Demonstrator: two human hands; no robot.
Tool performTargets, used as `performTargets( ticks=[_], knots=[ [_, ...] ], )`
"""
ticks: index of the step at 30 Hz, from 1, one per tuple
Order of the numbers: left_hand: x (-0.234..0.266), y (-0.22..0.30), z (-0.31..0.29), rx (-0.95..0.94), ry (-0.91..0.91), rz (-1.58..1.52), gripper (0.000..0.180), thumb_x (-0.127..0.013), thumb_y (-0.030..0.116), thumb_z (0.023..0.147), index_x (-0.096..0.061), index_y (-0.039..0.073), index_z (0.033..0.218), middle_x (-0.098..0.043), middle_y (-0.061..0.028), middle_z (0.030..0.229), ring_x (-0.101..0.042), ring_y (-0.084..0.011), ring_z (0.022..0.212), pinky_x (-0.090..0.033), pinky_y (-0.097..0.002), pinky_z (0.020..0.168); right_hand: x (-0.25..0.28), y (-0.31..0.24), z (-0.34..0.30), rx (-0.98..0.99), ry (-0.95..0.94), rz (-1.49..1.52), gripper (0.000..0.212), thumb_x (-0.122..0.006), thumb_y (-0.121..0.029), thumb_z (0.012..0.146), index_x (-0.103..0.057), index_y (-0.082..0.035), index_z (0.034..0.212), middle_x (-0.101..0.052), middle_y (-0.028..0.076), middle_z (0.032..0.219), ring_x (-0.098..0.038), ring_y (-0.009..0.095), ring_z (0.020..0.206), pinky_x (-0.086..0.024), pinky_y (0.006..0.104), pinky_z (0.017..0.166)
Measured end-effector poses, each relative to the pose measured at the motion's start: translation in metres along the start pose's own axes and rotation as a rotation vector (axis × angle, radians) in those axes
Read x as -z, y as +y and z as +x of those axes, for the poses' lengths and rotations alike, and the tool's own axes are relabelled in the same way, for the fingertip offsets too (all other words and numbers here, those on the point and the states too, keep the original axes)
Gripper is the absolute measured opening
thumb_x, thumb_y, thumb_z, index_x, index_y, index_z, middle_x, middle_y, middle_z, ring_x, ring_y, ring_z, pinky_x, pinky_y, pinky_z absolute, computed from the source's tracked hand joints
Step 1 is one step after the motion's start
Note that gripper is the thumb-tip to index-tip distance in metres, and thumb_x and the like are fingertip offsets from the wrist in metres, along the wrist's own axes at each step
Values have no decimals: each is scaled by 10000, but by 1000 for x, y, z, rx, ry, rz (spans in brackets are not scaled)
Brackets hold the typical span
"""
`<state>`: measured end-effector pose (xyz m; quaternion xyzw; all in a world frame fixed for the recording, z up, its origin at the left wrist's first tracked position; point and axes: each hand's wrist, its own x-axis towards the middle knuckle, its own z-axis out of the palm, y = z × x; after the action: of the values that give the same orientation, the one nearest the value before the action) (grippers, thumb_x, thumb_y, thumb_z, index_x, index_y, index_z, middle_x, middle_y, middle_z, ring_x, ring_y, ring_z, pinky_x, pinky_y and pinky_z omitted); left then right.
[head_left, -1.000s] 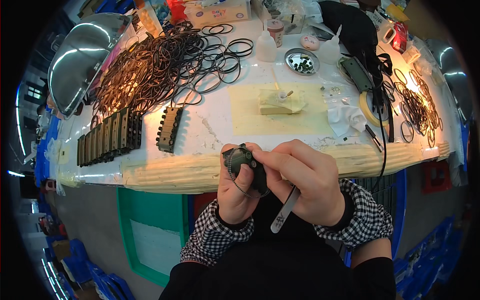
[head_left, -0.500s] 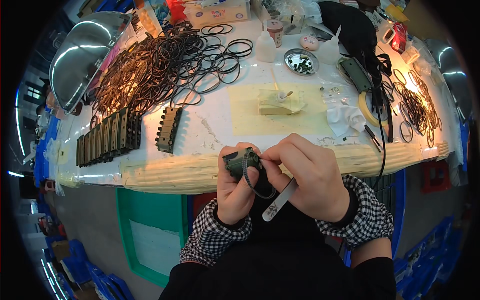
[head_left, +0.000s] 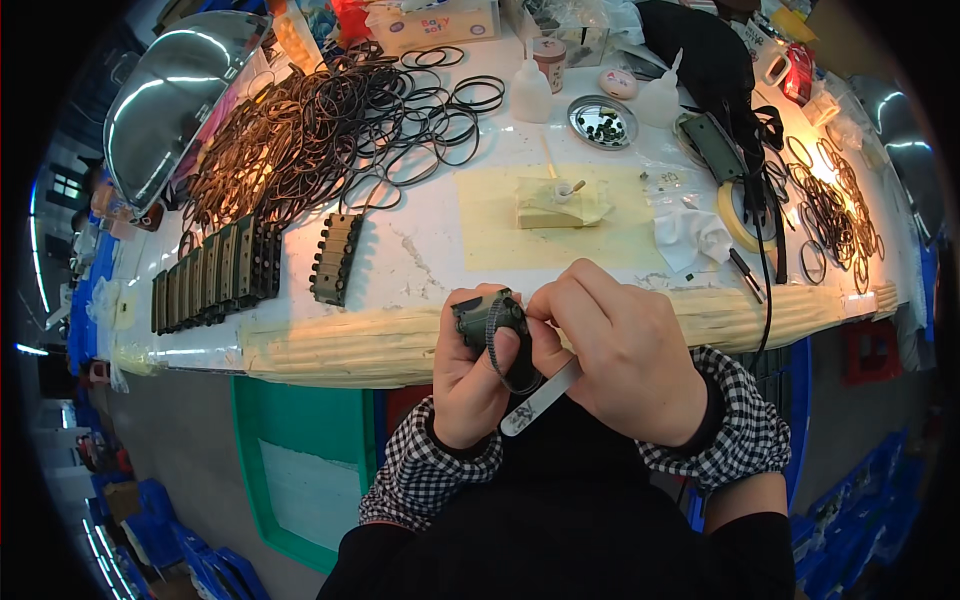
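Observation:
My left hand (head_left: 470, 385) is closed around a small dark green camouflage model hull (head_left: 480, 315) with round wheels at its end. A black toothed rubber track (head_left: 491, 335) loops over it and hangs below. My right hand (head_left: 625, 355) is closed, its thumb and forefinger pinched at the hull's right end; what the fingertips hold there is too small to make out. Tucked in the same hand, a flat grey strip with a rounded end (head_left: 538, 402) sticks out toward the lower left. Both hands are above the table's near edge.
A row of green hulls (head_left: 215, 275) and a single wheeled hull (head_left: 337, 258) stand at left, below a heap of black rubber loops (head_left: 300, 140). Beyond my hands are a yellow block (head_left: 560, 208), a metal dish of small dark parts (head_left: 602, 124), a tape roll (head_left: 745, 220) and a black-handled tool (head_left: 746, 275).
The hull has turned slightly in my left hand, and its track loop hangs closer to it. My right hand has tilted a little, so the grey strip's end has moved left.

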<state>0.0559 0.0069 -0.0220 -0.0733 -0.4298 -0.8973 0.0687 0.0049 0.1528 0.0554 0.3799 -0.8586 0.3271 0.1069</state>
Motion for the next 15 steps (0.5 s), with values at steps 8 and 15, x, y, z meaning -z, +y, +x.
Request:
performTargets(
  ticks=[8, 15],
  knots=[
    [-2, 5, 0, 164, 55, -144, 303, -519, 134, 971, -426, 29, 1240, -532, -71, 1144, -529, -137, 1036, -438, -301, 924, 2, 2, 2, 10, -32, -18, 143, -679, -3, 752, -564, -28, 834, -548, 71, 762, -594, 234, 601, -472, 318, 518],
    [4, 7, 0, 184, 19, -206, 316, -488, 167, 987, -421, 50, 1273, -546, -82, 1167, -552, -173, 1074, -461, -325, 935, -4, 5, 0, 12, 101, 174, 191, -691, 27, 745, -624, -9, 920, -604, 101, 805, -625, 250, 643, -492, 313, 548]
  ],
)
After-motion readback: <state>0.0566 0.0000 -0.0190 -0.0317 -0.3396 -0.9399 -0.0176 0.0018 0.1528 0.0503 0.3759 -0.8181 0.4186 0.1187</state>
